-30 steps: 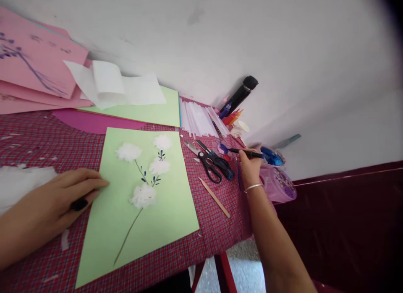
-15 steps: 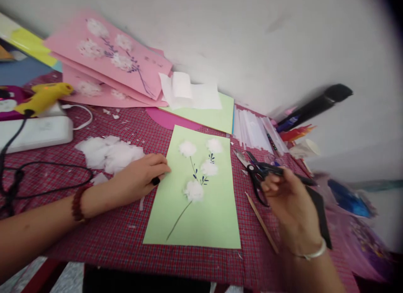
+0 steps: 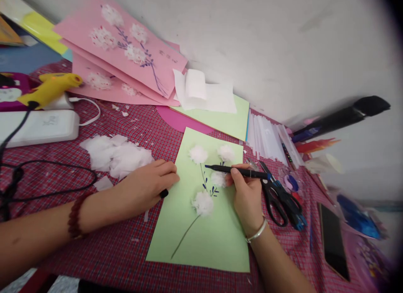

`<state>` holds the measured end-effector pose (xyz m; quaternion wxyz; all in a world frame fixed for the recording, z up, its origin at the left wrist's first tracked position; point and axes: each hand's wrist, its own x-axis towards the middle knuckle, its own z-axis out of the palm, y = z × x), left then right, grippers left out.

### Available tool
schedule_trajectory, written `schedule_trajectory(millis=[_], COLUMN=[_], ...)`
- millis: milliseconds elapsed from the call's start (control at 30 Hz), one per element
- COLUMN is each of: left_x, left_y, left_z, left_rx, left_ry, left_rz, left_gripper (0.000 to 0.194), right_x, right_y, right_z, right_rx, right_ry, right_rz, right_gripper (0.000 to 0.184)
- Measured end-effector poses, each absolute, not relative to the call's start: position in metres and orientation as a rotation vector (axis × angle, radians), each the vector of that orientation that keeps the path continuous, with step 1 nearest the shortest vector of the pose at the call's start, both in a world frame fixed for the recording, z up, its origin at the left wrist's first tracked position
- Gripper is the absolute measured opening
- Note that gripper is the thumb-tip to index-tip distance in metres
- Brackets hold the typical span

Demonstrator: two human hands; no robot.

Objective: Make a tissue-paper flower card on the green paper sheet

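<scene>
A light green card [image 3: 208, 234] lies on the red checked tablecloth [image 3: 126, 242]. It carries several white tissue flowers [image 3: 203, 202] on a drawn stem with small blue leaves. My right hand [image 3: 247, 196] rests on the card's right side, closed on a black pen [image 3: 236, 171] whose tip points left between the upper flowers. My left hand [image 3: 146, 184] lies at the card's left edge, fingers curled, with a small black thing under its thumb.
Scraps of white tissue [image 3: 116, 154] lie left of my left hand. A yellow glue gun [image 3: 50, 87], a white power strip [image 3: 37, 127] and a black cable sit far left. Pink flower cards [image 3: 126, 53] lean at the back. Black scissors [image 3: 281, 196] and a phone [image 3: 333, 238] lie right.
My right hand came back from the table's right end with the black pen and now rests on the green card. The view swung left. My left hand stayed at the card's edge.
</scene>
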<state>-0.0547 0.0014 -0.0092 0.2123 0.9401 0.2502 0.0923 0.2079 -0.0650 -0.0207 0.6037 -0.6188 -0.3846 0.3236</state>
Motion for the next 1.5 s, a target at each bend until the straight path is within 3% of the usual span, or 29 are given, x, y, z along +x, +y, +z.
schedule_trajectory(millis=[1500], left_x=[-0.0552], left_y=[0.0034], left_z=[-0.0115], left_rx=[2.59], left_ry=[0.701], left_rz=[0.258], left_gripper=[0.039], right_x=[0.2043], right_y=[-0.0609], right_z=[-0.019], right_rx=[-1.571], right_ry=[-0.943], right_rz=[0.728], right_gripper=[0.013])
